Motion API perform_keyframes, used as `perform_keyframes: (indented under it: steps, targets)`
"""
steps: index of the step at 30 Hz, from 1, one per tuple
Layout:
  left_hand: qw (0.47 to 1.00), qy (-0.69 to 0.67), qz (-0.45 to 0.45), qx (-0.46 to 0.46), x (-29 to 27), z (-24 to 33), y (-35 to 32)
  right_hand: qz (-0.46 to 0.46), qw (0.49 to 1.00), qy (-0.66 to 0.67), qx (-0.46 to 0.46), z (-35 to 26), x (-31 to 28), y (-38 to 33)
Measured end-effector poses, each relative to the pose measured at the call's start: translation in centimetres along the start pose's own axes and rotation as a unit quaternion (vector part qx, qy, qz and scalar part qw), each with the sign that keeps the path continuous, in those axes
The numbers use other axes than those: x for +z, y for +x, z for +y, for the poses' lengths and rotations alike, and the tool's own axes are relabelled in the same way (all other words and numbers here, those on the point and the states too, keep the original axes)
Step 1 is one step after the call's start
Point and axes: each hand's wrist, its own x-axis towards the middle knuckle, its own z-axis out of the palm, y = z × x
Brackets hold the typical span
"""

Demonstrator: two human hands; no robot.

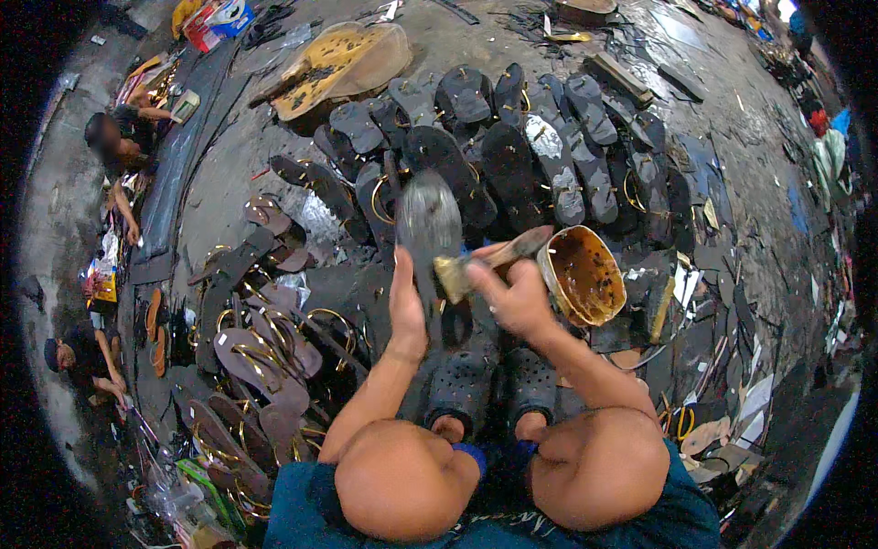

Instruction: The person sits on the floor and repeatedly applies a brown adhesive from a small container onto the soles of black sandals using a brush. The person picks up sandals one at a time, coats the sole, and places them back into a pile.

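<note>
My left hand (409,306) grips the edge of a dark sandal sole (428,206), held upright in front of me. Its upper face looks pale, shiny and somewhat blurred. My right hand (519,297) is closed round a flat brush (529,245). The brush's yellowish bristles (450,277) are against or just in front of the sole's lower part; I cannot tell whether they touch. Just right of that hand stands a tub (560,306) with brown, sticky-looking glue and dark specks inside.
Rows of dark sandal soles (517,174) cover the floor ahead. Brown sandals with gold straps (251,357) are heaped at left. A large yellow-stained tray (384,55) lies farther off. My black clogs (462,380) are below my hands. Two people (119,137) sit at far left.
</note>
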Motion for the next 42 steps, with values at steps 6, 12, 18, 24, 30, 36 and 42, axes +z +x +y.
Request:
perform_keyframes:
  steps: [6,12,18,24,30,36,42]
  targets:
    - [0.995,0.034,0.016,0.088,2.5,-0.5,3.7,0.095,0.978,-0.151,-0.106,-0.8,-3.6,3.7]
    - [0.995,-0.073,0.002,-0.07,1.0,-1.7,4.8,-0.023,0.992,-0.063,-0.104,-4.2,0.5,0.3]
    - [0.995,-0.077,0.028,0.059,1.4,-0.1,5.0,-0.013,0.983,-0.114,-0.142,-1.4,0.2,-0.9]
    - [0.996,-0.001,0.039,0.083,2.6,0.6,3.4,0.068,0.99,-0.081,-0.089,-0.9,-1.9,2.0]
    - [0.999,-0.001,-0.043,0.001,-2.6,-1.2,5.5,-0.108,0.99,-0.077,-0.053,-4.3,-1.0,-0.1]
    - [0.997,0.024,0.025,0.071,3.6,-1.5,3.0,-0.171,0.978,-0.033,0.114,2.1,-5.4,-2.3]
    - [0.629,0.71,0.163,0.273,-9.7,-0.6,-4.4,0.193,0.98,-0.051,0.019,1.7,-19.6,4.2]
